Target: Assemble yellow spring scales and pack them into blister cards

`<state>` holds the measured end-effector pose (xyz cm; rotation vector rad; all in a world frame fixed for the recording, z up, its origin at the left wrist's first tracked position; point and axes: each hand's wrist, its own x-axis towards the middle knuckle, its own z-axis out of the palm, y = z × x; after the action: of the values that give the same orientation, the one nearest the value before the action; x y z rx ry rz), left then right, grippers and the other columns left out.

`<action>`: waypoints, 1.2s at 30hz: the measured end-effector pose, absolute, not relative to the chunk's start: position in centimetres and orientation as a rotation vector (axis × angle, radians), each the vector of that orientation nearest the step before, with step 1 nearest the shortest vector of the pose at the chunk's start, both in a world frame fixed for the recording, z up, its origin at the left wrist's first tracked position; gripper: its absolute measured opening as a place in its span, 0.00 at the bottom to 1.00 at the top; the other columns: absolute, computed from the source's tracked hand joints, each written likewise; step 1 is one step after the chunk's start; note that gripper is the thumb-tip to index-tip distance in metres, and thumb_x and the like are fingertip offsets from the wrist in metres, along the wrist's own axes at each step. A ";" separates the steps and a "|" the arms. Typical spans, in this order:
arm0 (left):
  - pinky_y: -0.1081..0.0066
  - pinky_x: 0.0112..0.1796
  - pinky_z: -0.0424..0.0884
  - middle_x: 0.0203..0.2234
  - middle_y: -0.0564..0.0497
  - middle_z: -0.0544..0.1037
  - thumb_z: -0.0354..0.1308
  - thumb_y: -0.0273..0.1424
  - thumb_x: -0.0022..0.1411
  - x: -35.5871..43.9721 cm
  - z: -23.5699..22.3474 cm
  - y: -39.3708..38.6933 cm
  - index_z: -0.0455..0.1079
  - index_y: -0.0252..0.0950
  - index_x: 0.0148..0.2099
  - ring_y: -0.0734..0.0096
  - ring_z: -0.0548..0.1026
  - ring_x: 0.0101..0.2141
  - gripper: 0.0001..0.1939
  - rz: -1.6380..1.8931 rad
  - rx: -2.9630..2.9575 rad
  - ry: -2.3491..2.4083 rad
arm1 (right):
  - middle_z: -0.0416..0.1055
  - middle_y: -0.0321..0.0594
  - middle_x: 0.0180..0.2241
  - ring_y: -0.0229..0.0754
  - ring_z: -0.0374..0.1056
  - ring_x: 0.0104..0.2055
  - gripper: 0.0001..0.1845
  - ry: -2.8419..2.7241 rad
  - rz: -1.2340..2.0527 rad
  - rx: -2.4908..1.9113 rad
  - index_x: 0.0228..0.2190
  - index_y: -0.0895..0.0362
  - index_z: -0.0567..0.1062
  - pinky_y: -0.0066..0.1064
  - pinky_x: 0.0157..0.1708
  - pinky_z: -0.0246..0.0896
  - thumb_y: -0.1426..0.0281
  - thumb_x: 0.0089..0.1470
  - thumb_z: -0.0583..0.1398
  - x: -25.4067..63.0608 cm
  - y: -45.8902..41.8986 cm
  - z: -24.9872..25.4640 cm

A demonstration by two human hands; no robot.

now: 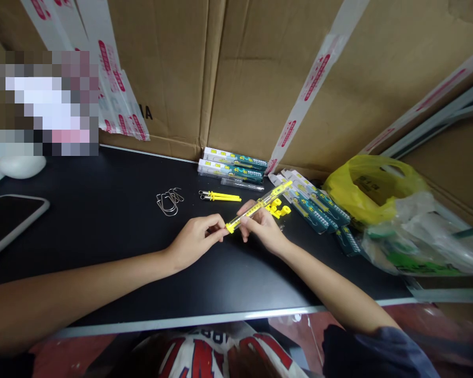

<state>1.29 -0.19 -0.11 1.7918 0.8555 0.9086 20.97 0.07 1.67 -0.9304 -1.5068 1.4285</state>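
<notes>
A: Where is the tube you're working on?

B: The yellow-and-clear tube (pixel 253 211) is in front of you, raised over the black table (pixel 205 289). It slants from its near, left end to its far, right end, between the wire hooks (pixel 167 202) on the left and the small yellow parts (pixel 284 210) on the right.

A: How would you do this step well?

B: Let your right hand (pixel 262 227) be the steady one, and bring small, straight movements from your left hand (pixel 195 237) in line with the tube. Forcing it sideways could make it slip or flex, I'd judge.

A: And your grip?

B: Your right thumb and fingers pinch the tube around its near half, opened only as wide as its body. Your left thumb and forefinger are drawn close together against the yellow end cap (pixel 230 228); whether they pinch the cap or something small beside it, you can't tell from here.
</notes>
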 end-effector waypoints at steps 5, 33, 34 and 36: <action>0.76 0.28 0.64 0.22 0.56 0.72 0.54 0.31 0.62 1.2 -0.4 -0.3 0.67 0.35 0.30 0.75 0.71 0.25 0.08 0.895 1.821 0.878 | 0.64 0.25 0.15 0.30 0.58 0.14 0.16 -1.466 1.413 -0.940 0.35 0.55 0.64 0.21 0.15 0.58 0.59 0.53 0.63 20.4 -0.3 0.7; 0.74 0.29 0.59 0.27 0.56 0.70 0.48 0.37 0.67 1.2 -0.8 0.3 0.55 0.38 0.49 0.75 0.65 0.26 0.13 0.901 1.630 0.855 | 0.74 0.33 0.24 0.33 0.69 0.23 0.16 -1.275 1.601 -0.937 0.36 0.57 0.66 0.23 0.21 0.67 0.62 0.51 0.65 19.9 -0.5 1.2; 0.74 0.30 0.60 0.28 0.55 0.71 0.47 0.38 0.67 1.2 -0.8 0.3 0.56 0.37 0.50 0.74 0.66 0.28 0.13 0.901 1.642 0.845 | 0.74 0.34 0.24 0.33 0.69 0.23 0.16 -1.274 1.607 -0.934 0.36 0.57 0.67 0.23 0.21 0.67 0.62 0.51 0.65 19.9 -0.5 1.2; 0.73 0.31 0.61 0.31 0.53 0.72 0.47 0.38 0.67 1.2 -0.7 0.3 0.59 0.37 0.49 0.73 0.69 0.30 0.13 0.900 1.660 0.828 | 0.74 0.34 0.24 0.33 0.70 0.24 0.16 -1.275 1.612 -0.927 0.36 0.57 0.66 0.23 0.21 0.67 0.62 0.51 0.65 19.9 -0.5 1.2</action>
<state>1.16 0.31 -0.74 1.6600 0.8284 0.9001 19.87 -0.52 1.21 -0.9267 -1.2753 1.6124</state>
